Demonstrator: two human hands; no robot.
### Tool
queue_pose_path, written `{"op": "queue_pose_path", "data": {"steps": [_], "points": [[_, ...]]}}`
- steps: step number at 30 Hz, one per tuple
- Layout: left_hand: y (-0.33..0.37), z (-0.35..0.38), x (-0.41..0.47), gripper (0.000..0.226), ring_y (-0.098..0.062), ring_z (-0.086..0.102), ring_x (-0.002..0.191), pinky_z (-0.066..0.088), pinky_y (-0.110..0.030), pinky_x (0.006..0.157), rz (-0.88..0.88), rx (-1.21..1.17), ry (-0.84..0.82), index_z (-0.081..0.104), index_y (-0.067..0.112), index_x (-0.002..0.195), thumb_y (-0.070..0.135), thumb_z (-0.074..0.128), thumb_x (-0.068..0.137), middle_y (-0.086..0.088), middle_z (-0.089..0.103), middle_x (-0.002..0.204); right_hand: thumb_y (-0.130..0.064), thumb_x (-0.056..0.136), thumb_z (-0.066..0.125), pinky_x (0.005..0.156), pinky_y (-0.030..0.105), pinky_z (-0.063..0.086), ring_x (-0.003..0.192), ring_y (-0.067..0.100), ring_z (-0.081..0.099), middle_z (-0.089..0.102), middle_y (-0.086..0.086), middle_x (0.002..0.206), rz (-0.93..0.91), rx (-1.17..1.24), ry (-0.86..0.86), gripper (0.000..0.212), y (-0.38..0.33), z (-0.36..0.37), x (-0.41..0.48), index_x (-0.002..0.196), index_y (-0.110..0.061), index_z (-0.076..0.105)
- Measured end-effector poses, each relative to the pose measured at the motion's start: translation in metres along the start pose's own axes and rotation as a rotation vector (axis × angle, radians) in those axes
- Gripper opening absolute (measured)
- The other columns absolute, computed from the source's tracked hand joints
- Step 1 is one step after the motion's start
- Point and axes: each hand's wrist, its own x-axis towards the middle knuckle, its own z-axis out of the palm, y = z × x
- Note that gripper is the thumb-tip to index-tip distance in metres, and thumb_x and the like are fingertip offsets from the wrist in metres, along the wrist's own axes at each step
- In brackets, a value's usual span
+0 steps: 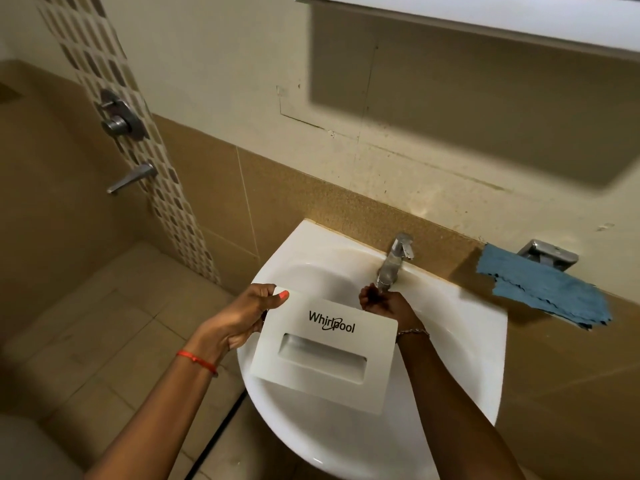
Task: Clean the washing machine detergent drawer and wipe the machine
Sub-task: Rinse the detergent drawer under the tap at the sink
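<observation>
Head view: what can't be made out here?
All in the head view:
- Detergent drawer compartments: hidden behind its own front panel.
- Sink drain: covered by the drawer.
- Right hand fingers under the tap spout: dark, small; grip or running water unclear.
- Wall cabinet: cut off by the top edge.

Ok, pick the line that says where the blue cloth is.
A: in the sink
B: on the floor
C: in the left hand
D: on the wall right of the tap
D: the blue cloth hangs on the wall right of the tap; the left hand grips only the drawer.
</observation>
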Motion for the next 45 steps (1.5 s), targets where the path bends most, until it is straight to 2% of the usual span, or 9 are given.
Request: {"op": "queue_pose_path", "data": {"steps": [11,14,18,22,27,34,37,41,45], "points": [[0.008,0.013,0.005,0.034,-0.014,0.035,0.050,0.032,-0.021,0.045,-0.030,0.108,0.014,0.037,0.017,0.064,0.021,0.057,0.091,-0.007,0.039,0.066,0.020,0.021,0.081,0.037,0.023,0.041,0.043,0.016,0.046,0.045,0.006,0.055,0.056,-0.201,-0.337,0.051,-0.053,-0.024,-0.060,0.056,-0.003,0.052],[0.008,0.019,0.006,0.041,-0.012,0.027,0.047,0.027,-0.021,0.044,-0.029,0.159,0.008,0.029,0.021,0.062,0.023,0.057,0.092,-0.007,0.031,0.072,0.013,0.039,0.081,0.038,0.020,0.040,0.045,0.013,0.047,0.047,0.004,0.057,0.071,-0.393,-0.402,0.039,-0.066,0.003,-0.099,0.061,-0.004,0.054],[0.007,0.026,0.009,0.045,-0.012,0.027,0.050,0.026,-0.023,0.049,-0.040,0.186,0.014,0.027,0.023,0.060,0.023,0.059,0.091,-0.004,0.033,0.068,-0.001,0.095,0.035,0.043,0.019,0.047,0.046,0.013,0.056,0.059,0.006,0.057,-0.016,-0.832,-0.268,0.022,-0.048,0.046,-0.124,0.078,-0.004,0.050],[0.009,0.035,0.006,0.050,-0.003,0.039,0.033,0.031,-0.014,0.036,-0.043,0.164,-0.021,0.037,0.020,0.047,0.016,0.055,0.093,0.008,0.045,0.047,-0.003,0.098,0.035,0.057,0.027,0.057,0.056,0.020,0.067,0.068,0.012,0.063,-0.078,-1.050,-0.319,0.030,-0.012,0.072,-0.133,0.081,0.006,0.057],[0.010,0.033,0.007,0.022,-0.009,0.060,0.054,0.045,-0.019,0.047,-0.061,0.159,-0.043,0.053,0.011,0.073,0.022,0.057,0.092,-0.005,0.061,0.074,0.000,0.096,0.039,0.068,0.031,0.057,0.063,0.026,0.067,0.066,0.020,0.070,-0.147,-1.166,-0.321,0.026,0.017,0.082,-0.132,0.086,0.013,0.059],[0.008,0.033,0.006,0.029,-0.011,0.061,0.057,0.048,-0.021,0.048,-0.069,0.152,-0.034,0.047,0.013,0.066,0.021,0.057,0.092,-0.001,0.061,0.071,-0.005,0.095,0.046,0.069,0.029,0.054,0.065,0.025,0.063,0.064,0.019,0.075,-0.287,-1.320,-0.158,0.025,0.000,0.061,-0.131,0.088,0.013,0.061],[0.008,0.032,0.004,0.017,-0.015,0.062,0.067,0.050,-0.023,0.053,-0.066,0.159,-0.047,0.049,0.011,0.089,0.025,0.058,0.091,-0.008,0.061,0.085,-0.002,0.093,0.044,0.060,0.028,0.052,0.058,0.023,0.060,0.062,0.019,0.071,-0.374,-1.281,0.037,0.023,-0.021,0.036,-0.116,0.088,0.012,0.061],[0.003,0.030,0.005,0.017,-0.017,0.061,0.069,0.050,-0.027,0.060,-0.065,0.150,-0.055,0.049,0.009,0.088,0.024,0.057,0.091,-0.008,0.061,0.086,-0.006,0.097,0.039,0.056,0.033,0.056,0.063,0.031,0.066,0.066,0.022,0.069,-0.104,-0.827,0.076,0.028,-0.032,-0.002,-0.082,0.083,0.010,0.058],[0.001,0.029,0.003,0.015,-0.012,0.062,0.062,0.048,-0.026,0.060,-0.068,0.109,-0.069,0.057,0.009,0.083,0.022,0.057,0.092,-0.003,0.064,0.079,-0.005,0.099,0.032,0.099,0.044,0.041,0.123,0.039,0.046,0.057,0.030,0.103,0.008,-0.205,-0.020,0.030,-0.022,-0.017,-0.041,0.110,0.016,0.050]]}}
